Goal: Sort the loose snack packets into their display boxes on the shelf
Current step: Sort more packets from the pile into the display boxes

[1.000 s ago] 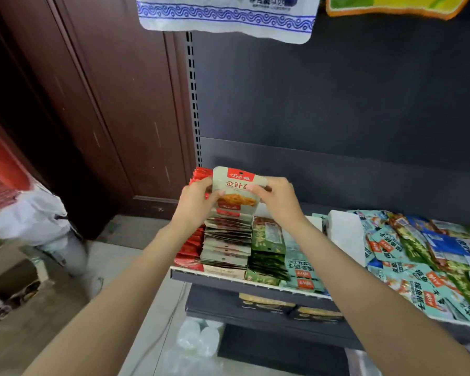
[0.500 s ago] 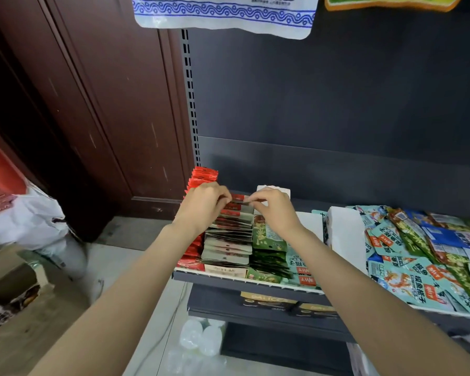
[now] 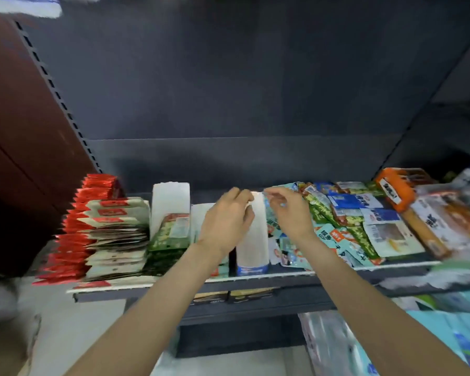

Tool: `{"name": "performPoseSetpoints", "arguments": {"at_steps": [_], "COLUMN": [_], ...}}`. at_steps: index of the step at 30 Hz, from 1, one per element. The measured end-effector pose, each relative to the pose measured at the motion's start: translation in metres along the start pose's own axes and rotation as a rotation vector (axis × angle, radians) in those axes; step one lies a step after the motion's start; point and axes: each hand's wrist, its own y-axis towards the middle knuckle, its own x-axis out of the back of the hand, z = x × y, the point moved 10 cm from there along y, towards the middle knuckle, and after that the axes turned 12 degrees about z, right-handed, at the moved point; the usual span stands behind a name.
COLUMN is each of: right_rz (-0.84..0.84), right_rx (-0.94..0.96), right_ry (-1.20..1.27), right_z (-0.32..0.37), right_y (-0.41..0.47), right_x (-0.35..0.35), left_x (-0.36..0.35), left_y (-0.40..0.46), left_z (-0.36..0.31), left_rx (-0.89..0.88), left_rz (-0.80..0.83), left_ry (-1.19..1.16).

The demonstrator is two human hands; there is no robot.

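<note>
Two hands are in view, the left hand (image 3: pixel 226 222) at about eleven o'clock of centre-bottom and the right hand (image 3: pixel 289 213) at one o'clock. Three filed rows of packets stand at nine o'clock: one red row (image 3: pixel 73 234), one white row (image 3: pixel 117 232), one green row (image 3: pixel 168 237). One loose heap of packets (image 3: pixel 350 226) lies at three o'clock; its count is too blurred to tell

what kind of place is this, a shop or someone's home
Most likely a small shop: a dark metal display shelf with slotted uprights, rows of snack packets standing in display boxes, and a loose heap of packets being stocked.
</note>
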Motion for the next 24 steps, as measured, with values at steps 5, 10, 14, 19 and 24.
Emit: {"name": "performPoseSetpoints", "arguments": {"at_steps": [5, 10, 14, 19, 24], "right_rz": [0.024, 0.127, 0.217, 0.223, 0.082], "right_rx": [-0.3, -0.536, -0.597, -0.303, -0.165], "right_ry": [-0.214, -0.365, -0.429, -0.823, -0.982], "right_z": [-0.14, -0.257, -0.297, -0.269, -0.212], "right_y": [-0.019, -0.035, -0.039, -0.031, -0.033], "right_x": [0.078, 0.126, 0.135, 0.127, 0.157], "left_x": [-0.101, -0.206, -0.253, -0.278, -0.253], "left_y": [0.057, 0.089, 0.101, 0.1, 0.11], "left_z": [-0.08, -0.104, -0.106, -0.109, -0.12], "left_rx": [0.124, 0.229, 0.297, 0.347, 0.329], "left_rz": [0.201, 0.441, 0.54, 0.659, 0.435], "left_ry": [-0.022, -0.029, -0.013, 0.046, -0.15]}}
